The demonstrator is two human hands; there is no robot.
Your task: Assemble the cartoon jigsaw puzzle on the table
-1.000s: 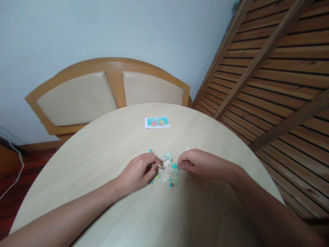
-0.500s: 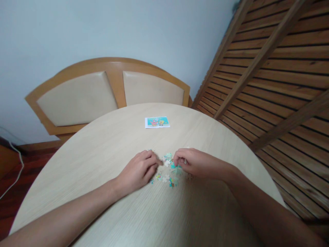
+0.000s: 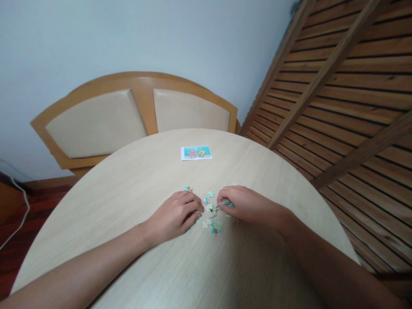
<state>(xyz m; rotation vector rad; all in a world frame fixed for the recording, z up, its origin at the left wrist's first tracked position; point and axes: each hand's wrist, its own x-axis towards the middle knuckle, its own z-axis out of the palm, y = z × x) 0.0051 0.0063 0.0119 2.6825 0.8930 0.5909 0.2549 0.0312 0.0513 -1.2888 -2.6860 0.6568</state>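
Small jigsaw puzzle pieces (image 3: pixel 206 224) lie in a loose heap on the round table, some with a pale side up, others teal or coloured. My right hand (image 3: pixel 246 204) is closed at the heap's right side, pinching a few jigsaw puzzle pieces (image 3: pixel 228 203) between thumb and fingers. On the left, my left hand (image 3: pixel 177 213) rests low with curled fingers. A pale edge, seemingly of a puzzle piece (image 3: pixel 197 213), shows between its thumb and forefinger. The curled fingers hide part of the heap.
Beyond the heap lies a picture card (image 3: pixel 197 152) with a pink and a yellow cartoon figure on teal. The wooden table (image 3: pixel 144 171) has a curved far edge, with a padded bench back (image 3: pixel 96 122) behind it. A slatted wooden panel (image 3: pixel 347 86) stands at the right.
My right fingers now hold puzzle pieces that show plainly. My left hand has shifted slightly, its fingers drawn in, and a yellow-and-pink piece beside its thumb no longer shows.
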